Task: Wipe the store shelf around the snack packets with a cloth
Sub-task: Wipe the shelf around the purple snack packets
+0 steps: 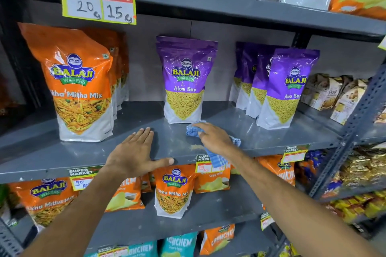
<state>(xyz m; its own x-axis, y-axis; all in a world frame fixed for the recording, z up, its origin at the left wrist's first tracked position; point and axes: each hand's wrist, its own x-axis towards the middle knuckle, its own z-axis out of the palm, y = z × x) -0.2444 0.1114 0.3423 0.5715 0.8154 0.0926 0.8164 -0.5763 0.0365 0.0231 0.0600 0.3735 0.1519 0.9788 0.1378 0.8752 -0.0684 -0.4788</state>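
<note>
Right now, right hand [213, 137] pressing blue cloth [193, 131] onto grey shelf [83, 152] just in front of purple packet [184, 81], index finger lying stretched out over cloth. Cloth's far end lying near purple packet's base, its near end hanging over shelf's front edge. Left hand [135, 152] resting flat on shelf, in front and left of purple packet, fingers straight, thumb lying along front edge, holding nothing. Orange packet [81, 81] standing upright left of purple packet; more purple packets [286, 89] standing to its right.

Blue cloth [193, 131] is lying bunched on the grey shelf [171, 142], sitting right in front of the upright purple Aloo Sev packet [184, 81].
</note>
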